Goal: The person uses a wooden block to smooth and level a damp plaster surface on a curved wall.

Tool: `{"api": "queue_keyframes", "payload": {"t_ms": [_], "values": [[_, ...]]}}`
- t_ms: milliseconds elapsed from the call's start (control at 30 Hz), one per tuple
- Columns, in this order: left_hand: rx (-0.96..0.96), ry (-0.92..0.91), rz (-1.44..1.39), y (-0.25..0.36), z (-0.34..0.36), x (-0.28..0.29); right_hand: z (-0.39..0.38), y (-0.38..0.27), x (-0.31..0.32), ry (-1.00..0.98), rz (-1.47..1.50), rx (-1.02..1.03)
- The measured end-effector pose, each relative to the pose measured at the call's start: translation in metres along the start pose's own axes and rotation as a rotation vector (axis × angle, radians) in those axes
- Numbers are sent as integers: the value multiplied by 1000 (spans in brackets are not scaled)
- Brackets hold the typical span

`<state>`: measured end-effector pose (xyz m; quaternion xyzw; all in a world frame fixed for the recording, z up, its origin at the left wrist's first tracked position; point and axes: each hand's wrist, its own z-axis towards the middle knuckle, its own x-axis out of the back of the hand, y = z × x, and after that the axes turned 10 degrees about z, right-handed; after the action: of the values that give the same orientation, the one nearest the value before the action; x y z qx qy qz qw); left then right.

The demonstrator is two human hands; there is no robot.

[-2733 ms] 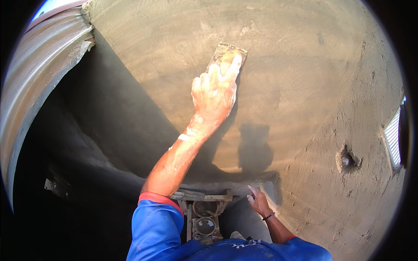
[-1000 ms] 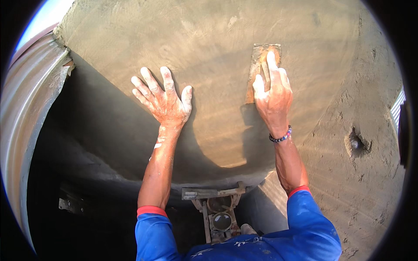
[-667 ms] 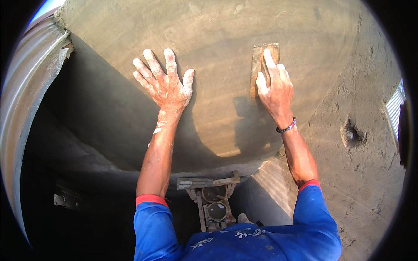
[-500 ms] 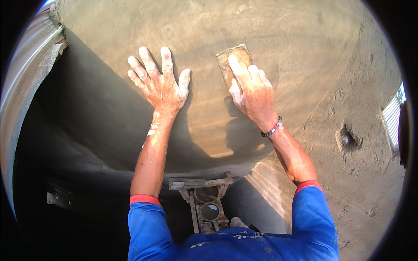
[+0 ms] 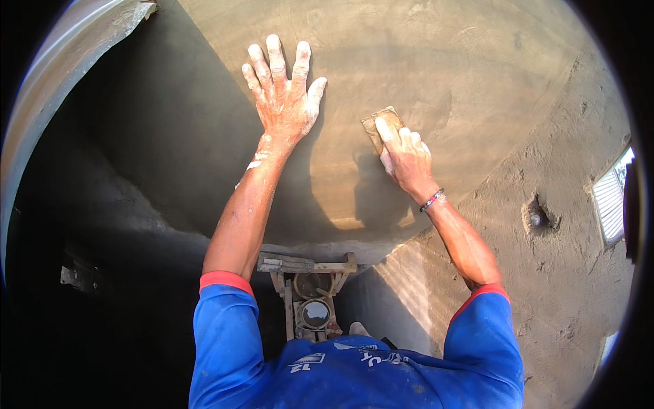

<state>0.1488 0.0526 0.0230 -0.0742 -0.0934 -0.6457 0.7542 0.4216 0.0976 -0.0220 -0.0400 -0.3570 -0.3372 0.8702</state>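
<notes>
Plastered wall [image 5: 477, 102]: grey-brown, partly sunlit, spreading before the person.
Corrugated sheet [image 5: 88, 41]: curves down at upper left.
Left hand [image 5: 283, 102]: fingers spread apart, palm laid to the plaster, probably bracing the body.
Wooden stand [image 5: 286, 263]: below, between the arms, beside a liquid-filled bucket [image 5: 301, 314], apparently within reach.
Hand float [image 5: 372, 129]: against the plastered wall, tilted, right of the left hand.
Right hand [image 5: 409, 160]: clamped on the hand float, index finger along its back, likely for steady pressure.
Side wall [image 5: 497, 273]: rough, with a hole [image 5: 537, 217].
Count: two hands, one hand float, one stand, one hole.
</notes>
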Motion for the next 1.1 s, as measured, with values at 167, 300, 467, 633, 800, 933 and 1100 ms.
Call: {"api": "queue_keyframes", "payload": {"t_ms": [167,300,467,633,800,933,1100], "values": [[-39,-20,30,-4,-14,-8,93,-11,44,156,78,-63],[-7,-91,23,-8,-16,5,102,-39,34,22,8,-98],[94,-222,32,-28,-80,72,49,11,45,-154,-122,92],[315,-304,-68,0,-120,81,101,-51,45,-68,-131,58],[281,-551,-72,-5,-176,130,33,21,41,-266,-144,248],[541,-692,37,-25,-229,154,77,27,74,-12,-105,97],[411,-529,-187,35,-184,114,112,-67,32,-1,7,46]]}}
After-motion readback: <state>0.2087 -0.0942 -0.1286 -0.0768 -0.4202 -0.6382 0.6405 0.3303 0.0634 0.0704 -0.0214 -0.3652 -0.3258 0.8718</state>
